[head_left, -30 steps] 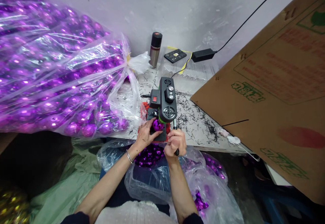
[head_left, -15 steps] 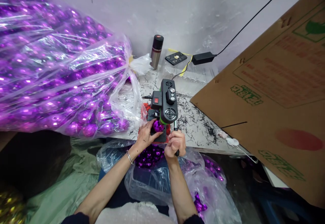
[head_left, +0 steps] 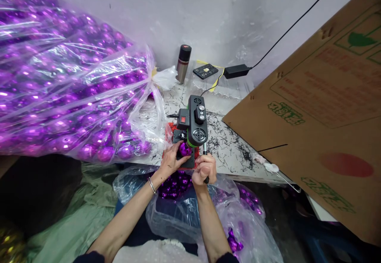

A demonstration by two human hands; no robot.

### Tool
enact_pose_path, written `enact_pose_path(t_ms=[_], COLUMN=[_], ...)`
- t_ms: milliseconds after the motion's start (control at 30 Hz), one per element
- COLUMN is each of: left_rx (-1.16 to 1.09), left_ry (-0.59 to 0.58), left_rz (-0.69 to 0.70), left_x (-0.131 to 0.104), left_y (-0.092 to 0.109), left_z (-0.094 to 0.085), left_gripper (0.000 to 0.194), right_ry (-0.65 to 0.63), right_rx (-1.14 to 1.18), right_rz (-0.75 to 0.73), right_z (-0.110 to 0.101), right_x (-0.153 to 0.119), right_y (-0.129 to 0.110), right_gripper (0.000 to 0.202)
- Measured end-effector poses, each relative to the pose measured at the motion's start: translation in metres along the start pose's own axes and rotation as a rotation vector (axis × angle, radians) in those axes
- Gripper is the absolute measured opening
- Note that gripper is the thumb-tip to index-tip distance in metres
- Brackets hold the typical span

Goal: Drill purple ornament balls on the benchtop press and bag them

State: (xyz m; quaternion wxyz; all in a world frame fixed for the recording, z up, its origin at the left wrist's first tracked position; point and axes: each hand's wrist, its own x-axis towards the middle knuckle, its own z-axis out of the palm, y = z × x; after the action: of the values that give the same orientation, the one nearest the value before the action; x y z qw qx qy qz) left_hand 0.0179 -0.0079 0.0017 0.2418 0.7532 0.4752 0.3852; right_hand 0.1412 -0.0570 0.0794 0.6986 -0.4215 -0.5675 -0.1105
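A shiny purple ball (head_left: pixel 185 149) sits under the head of a small black bench machine (head_left: pixel 197 120), which has a red switch and round vents. My left hand (head_left: pixel 171 159) grips the ball from the left, thumb in front and fingers behind. My right hand (head_left: pixel 204 169) is wrapped round the black handle of a lever (head_left: pixel 205 147) at the machine's right side. The machine's dark base plate (head_left: pixel 188 162) rests on something red on the table. Where the machine's head meets the ball is hidden.
A large clear bag of purple balls (head_left: pixel 74 92) fills the left. Behind stand a flask (head_left: pixel 183 62), a phone-like black object (head_left: pixel 205 71) and a power adapter (head_left: pixel 236 71). A cardboard box (head_left: pixel 321 116) leans in from the right. Black bits litter the table (head_left: pixel 220 151); an open bag of purple balls (head_left: pixel 175 185) lies below.
Both hands keep their places on the ball and the lever. The whole view has shifted only slightly.
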Motion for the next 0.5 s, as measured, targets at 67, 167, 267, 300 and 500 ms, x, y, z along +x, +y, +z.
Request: enact_pose_path(t_ms=[67, 167, 267, 300, 500], left_rx=[-0.006, -0.017, -0.027, -0.032, -0.046], left_ry=[-0.009, -0.016, -0.017, -0.018, 0.005], left_rz=[-0.001, -0.003, -0.005, -0.004, 0.145], left_x=[0.0, 0.0, 0.002, 0.004, -0.01], left_y=[0.0, 0.001, 0.001, 0.0, 0.001], left_z=[-0.001, -0.002, -0.001, -0.001, -0.009], left_gripper=[0.062, 0.061, 0.06, 0.061, 0.067], right_ry=[0.013, -0.009, -0.034, -0.031, -0.069], right_rx=[0.012, -0.007, -0.028, -0.026, -0.036], right_rz=[0.007, -0.021, -0.051, -0.036, 0.185], right_z=[0.001, 0.002, 0.0, -0.001, -0.008], right_x=[-0.003, -0.008, -0.006, -0.002, 0.053], right_y=[0.002, 0.006, 0.005, 0.002, -0.03], right_gripper=[0.041, 0.041, 0.043, 0.043, 0.038])
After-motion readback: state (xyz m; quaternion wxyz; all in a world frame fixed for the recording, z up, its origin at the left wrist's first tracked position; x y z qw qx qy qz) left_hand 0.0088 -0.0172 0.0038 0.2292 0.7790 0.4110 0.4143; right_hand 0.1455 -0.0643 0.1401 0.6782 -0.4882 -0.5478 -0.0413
